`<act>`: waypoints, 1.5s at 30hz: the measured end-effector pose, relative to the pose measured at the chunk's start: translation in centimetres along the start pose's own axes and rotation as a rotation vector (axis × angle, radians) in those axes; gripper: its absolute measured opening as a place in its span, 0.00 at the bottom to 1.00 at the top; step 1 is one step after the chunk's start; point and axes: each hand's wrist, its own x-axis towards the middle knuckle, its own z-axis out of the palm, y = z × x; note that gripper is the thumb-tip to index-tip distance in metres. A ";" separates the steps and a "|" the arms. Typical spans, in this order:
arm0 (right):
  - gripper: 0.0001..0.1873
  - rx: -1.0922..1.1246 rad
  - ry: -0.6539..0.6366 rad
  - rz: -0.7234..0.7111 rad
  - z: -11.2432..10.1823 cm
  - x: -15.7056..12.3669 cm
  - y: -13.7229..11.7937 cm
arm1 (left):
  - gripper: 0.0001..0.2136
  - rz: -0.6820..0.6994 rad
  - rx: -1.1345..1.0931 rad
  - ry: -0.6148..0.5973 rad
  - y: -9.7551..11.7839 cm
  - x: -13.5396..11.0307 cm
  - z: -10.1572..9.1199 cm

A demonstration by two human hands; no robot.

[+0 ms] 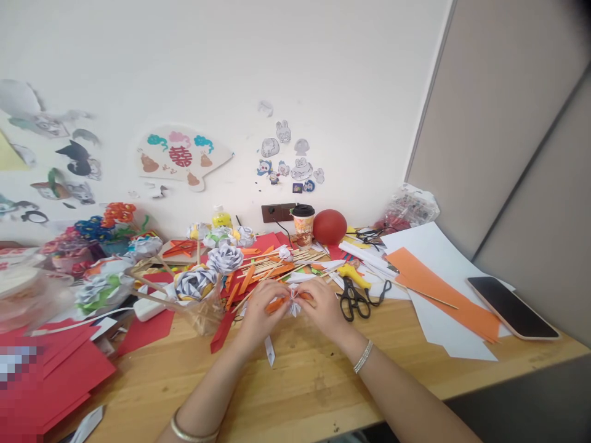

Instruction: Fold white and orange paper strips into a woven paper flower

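My left hand (258, 317) and my right hand (323, 311) meet over the wooden table (300, 381). Both pinch a small folded paper piece (292, 301), white with orange parts, held between the fingertips. A white paper strip (269, 349) lies on the table just under my left wrist. Black scissors (353, 299) rest right of my right hand. A heap of wooden sticks and orange strips (272, 264) lies just behind the hands.
Paper roses on sticks (198, 280) stand at the left. Red paper sheets (60, 375) cover the left corner. White and orange sheets (438, 289) and a phone (512, 307) lie at the right. A cup (303, 224) and red ball (329, 226) stand by the wall.
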 end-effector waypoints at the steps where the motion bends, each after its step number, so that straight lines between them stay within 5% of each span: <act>1: 0.03 0.020 -0.003 0.011 0.0 0.1 0.0 | 0.01 0.006 -0.007 -0.011 0.0 0.0 -0.1; 9: 0.07 0.261 -0.217 0.196 0.1 0.3 0.4 | 0.07 -0.140 -0.165 -0.274 -0.4 0.3 -0.9; 18: 0.07 0.473 -0.287 0.449 0.3 0.2 1.2 | 0.10 -0.464 -0.344 -0.265 -0.6 0.1 0.5; 24: 0.05 0.543 -0.380 0.552 0.2 0.0 1.2 | 0.13 -0.597 -0.464 -0.424 -1.4 -0.2 0.5; 39: 0.07 0.397 -0.422 0.451 0.9 -0.6 1.3 | 0.09 -0.439 -0.202 -0.401 -2.6 -0.9 0.6; 45: 0.05 0.382 -0.428 0.452 0.6 -0.5 1.1 | 0.11 -0.591 -0.396 -0.481 -1.5 -0.2 -0.5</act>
